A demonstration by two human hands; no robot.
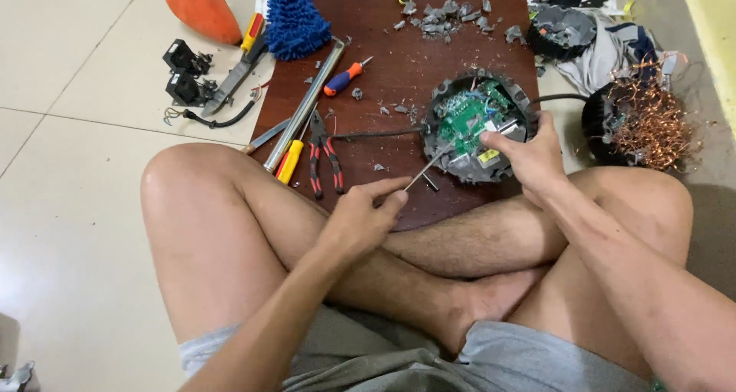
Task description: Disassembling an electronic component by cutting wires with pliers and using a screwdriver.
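Person sitting cross-legged on tile floor, leaning over a dark wooden board (399, 47). A round grey casing (477, 125) w/ green circuit board (468, 116) inside is lying at the board's right edge. Right hand (529, 156) is gripping the casing's near rim, fingers curled closed on it. Left hand (362, 217) is pinching a thin screwdriver (428, 168), tip touching the circuit board. Red pliers (322, 153) and an orange-blue screwdriver (345, 77) are lying to the left; copper wire tangle (652, 123) sitting far right.
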